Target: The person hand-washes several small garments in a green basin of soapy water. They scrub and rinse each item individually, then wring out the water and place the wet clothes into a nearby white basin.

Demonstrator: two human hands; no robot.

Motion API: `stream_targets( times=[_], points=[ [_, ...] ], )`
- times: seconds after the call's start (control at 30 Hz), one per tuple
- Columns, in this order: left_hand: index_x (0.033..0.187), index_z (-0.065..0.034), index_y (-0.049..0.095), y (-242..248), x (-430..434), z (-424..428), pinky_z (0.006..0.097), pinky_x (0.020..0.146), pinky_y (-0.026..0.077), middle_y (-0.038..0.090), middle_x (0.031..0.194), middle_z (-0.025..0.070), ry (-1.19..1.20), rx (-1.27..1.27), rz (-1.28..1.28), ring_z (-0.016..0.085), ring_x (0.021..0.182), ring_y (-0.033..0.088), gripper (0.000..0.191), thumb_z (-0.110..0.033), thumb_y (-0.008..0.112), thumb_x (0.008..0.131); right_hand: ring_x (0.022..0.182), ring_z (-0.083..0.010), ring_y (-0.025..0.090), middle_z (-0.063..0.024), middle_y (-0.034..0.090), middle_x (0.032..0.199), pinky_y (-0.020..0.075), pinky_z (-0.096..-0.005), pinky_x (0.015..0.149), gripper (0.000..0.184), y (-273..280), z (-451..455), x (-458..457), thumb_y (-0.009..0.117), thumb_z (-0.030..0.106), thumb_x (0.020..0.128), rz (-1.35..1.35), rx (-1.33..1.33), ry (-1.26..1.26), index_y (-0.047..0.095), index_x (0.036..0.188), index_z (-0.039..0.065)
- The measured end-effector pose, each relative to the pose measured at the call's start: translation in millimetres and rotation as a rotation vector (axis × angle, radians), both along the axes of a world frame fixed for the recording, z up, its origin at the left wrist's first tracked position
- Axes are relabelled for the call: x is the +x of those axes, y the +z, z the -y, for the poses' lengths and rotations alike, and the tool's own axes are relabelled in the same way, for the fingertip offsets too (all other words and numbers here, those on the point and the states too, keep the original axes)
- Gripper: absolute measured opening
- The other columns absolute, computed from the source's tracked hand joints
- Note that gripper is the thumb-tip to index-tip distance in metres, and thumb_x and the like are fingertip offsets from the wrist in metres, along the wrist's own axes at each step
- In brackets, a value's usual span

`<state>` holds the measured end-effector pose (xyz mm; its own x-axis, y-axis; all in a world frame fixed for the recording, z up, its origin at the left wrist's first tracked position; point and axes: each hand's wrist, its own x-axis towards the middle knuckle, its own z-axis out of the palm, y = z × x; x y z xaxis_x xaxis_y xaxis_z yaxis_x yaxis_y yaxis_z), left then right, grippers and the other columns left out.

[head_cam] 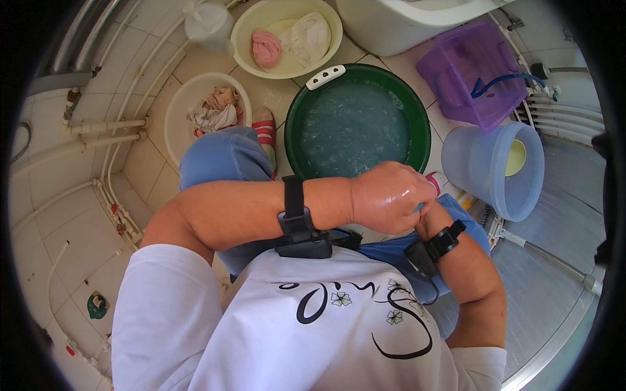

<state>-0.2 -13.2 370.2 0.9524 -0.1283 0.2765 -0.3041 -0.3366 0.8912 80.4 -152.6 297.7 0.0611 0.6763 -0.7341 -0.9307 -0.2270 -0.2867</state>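
My left hand (396, 198) is wet and closed in a fist at the near right of a green plastic basin (423, 117) of cloudy, bubbly water. A small teal bit (419, 207) shows at its fingers; what it belongs to is unclear. My right hand (426, 214) meets the left one, mostly hidden behind it, so its fingers cannot be made out. Beyond lies a cream basin (239, 54) with pink cloth (266, 48) and white cloth (308, 39). Left of the green basin, a white basin (175, 112) holds beige and whitish cloths (215, 115).
A purple plastic crate (469, 73) and a tipped translucent bucket (469, 156) with a light green item (515, 157) inside stand at right. A white toilet (381, 29) is at the far side. My slippered foot (264, 132) rests between the basins. Pipes (112, 127) run along the left wall.
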Motion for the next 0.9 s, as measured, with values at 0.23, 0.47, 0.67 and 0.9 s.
stream_targets(
  times=[0.23, 0.47, 0.67, 0.9],
  points=[
    [0.077, -0.0096, 0.059, 4.1, -0.1, 7.8, 0.0412, 0.066, 0.051, 0.063, 0.076, 0.0096, -0.012, 0.035, 0.156, 0.034, 0.074, 0.062, 0.01, -0.01, 0.064, 0.068, 0.095, -0.0227, 0.064, -0.0092, 0.065, 0.101, 0.0533, -0.0392, 0.084, 0.03, 14.6, 24.9, 0.8, 0.053, 0.032, 0.093, 0.089, -0.036, -0.012, 0.061, 0.105, 0.006],
    [0.076, -0.0084, 0.062, 10.8, -1.0, 9.7, 0.0433, 0.064, 0.051, 0.064, 0.073, 0.0129, -0.099, 0.032, 0.148, 0.034, 0.071, 0.062, 0.011, -0.012, 0.063, 0.066, 0.095, -0.0225, 0.064, -0.0087, 0.065, 0.1, 0.053, -0.0391, 0.084, 0.029, 24.3, 31.0, 2.2, 0.053, 0.032, 0.093, 0.174, -0.063, -0.006, 0.061, 0.103, 0.006],
    [0.076, -0.0078, 0.062, 8.7, -2.5, 13.8, 0.0446, 0.063, 0.051, 0.064, 0.074, 0.0138, -0.095, 0.078, 0.163, 0.035, 0.072, 0.063, 0.011, -0.011, 0.063, 0.065, 0.094, -0.0223, 0.064, -0.0083, 0.065, 0.098, 0.0527, -0.039, 0.084, 0.029, 34.4, 27.2, 4.2, 0.053, 0.032, 0.094, 0.271, -0.071, -0.046, 0.061, 0.101, 0.006],
    [0.085, -0.0049, 0.061, 4.3, 12.7, -0.6, 0.0465, 0.068, 0.051, 0.063, 0.077, 0.0154, 0.135, 0.188, 0.119, 0.038, 0.076, 0.061, 0.02, -0.014, 0.061, 0.067, 0.094, -0.0221, 0.064, -0.0079, 0.065, 0.097, 0.0524, -0.0389, 0.084, 0.029, 35.6, -21.3, 12.8, 0.053, 0.032, 0.094, 0.502, -0.041, -0.278, 0.061, 0.099, 0.006]
  ],
)
